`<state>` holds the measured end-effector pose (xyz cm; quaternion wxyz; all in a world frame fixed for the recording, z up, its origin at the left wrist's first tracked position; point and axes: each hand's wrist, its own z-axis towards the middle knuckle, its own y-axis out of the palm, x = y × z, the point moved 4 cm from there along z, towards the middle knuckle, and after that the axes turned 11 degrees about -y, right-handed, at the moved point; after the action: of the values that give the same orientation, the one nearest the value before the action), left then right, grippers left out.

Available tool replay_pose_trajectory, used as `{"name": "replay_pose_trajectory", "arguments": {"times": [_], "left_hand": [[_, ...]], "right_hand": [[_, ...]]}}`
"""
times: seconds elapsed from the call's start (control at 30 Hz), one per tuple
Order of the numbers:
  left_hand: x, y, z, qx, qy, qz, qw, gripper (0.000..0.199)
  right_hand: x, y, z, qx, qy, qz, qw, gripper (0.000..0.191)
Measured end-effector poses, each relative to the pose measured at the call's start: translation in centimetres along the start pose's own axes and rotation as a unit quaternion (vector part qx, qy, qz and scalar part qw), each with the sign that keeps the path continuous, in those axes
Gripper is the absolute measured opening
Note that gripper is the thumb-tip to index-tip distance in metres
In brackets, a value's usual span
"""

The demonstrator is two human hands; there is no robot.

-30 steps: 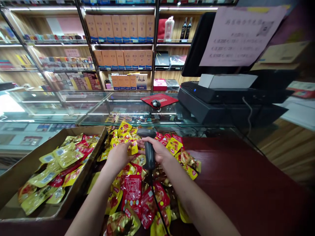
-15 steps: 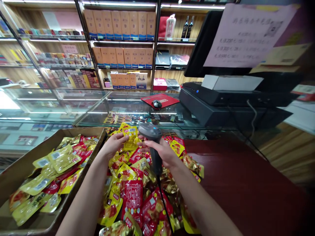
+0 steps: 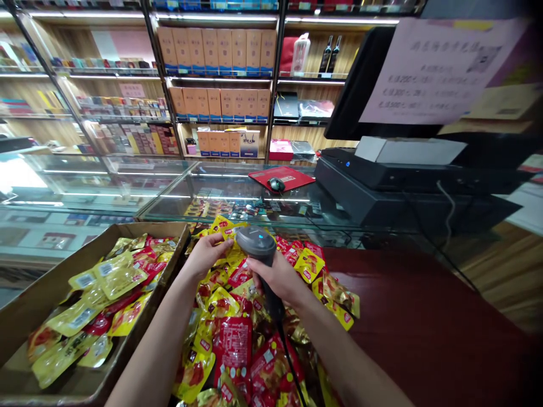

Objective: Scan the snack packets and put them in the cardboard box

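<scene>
My right hand (image 3: 280, 276) is wrapped round the handle of a dark grey barcode scanner (image 3: 255, 242). A blue light shows on the scanner's head, and its cable runs down toward me. My left hand (image 3: 207, 254) pinches a yellow snack packet (image 3: 229, 232) just left of the scanner head, which hides part of it. Beneath both hands lies a heap of red, yellow and gold snack packets (image 3: 235, 342). To the left, an open cardboard box (image 3: 146, 316) holds several more packets, some with barcodes facing up.
A dark red tabletop (image 3: 407, 316) extends to the right of the heap. Behind it stands a glass counter (image 3: 169, 195) with a mouse (image 3: 276, 183) on a red mat (image 3: 297, 176). A monitor (image 3: 356, 79) sits above a black cash drawer (image 3: 373, 198). Stocked shelves line the wall.
The scanner head has tilted and come down over the yellow packet, covering more of it. My view has shifted slightly, so the scene sits lower and further right.
</scene>
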<state>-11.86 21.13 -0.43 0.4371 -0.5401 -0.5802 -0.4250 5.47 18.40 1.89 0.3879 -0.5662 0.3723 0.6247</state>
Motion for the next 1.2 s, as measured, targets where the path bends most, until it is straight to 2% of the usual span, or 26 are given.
{"name": "replay_pose_trajectory", "arguments": {"times": [0.4,0.63,0.83,1.2], "left_hand": [[0.0,-0.45,0.14,0.017,0.021,0.051,0.998,0.031],[0.01,-0.27,0.02,0.007,0.024,0.04,0.999,0.033],[0.03,-0.24,-0.01,-0.008,0.013,0.031,0.999,0.037],[-0.16,-0.36,0.2,-0.001,0.017,0.044,0.999,0.034]], "right_hand": [[0.39,-0.02,-0.15,0.021,0.006,-0.019,1.0,0.013],[0.36,0.12,-0.07,0.002,0.006,-0.043,0.999,0.017],[0.57,0.26,-0.11,-0.007,0.027,-0.023,0.999,0.017],[0.37,0.23,-0.21,-0.014,0.024,-0.036,0.999,0.019]]}}
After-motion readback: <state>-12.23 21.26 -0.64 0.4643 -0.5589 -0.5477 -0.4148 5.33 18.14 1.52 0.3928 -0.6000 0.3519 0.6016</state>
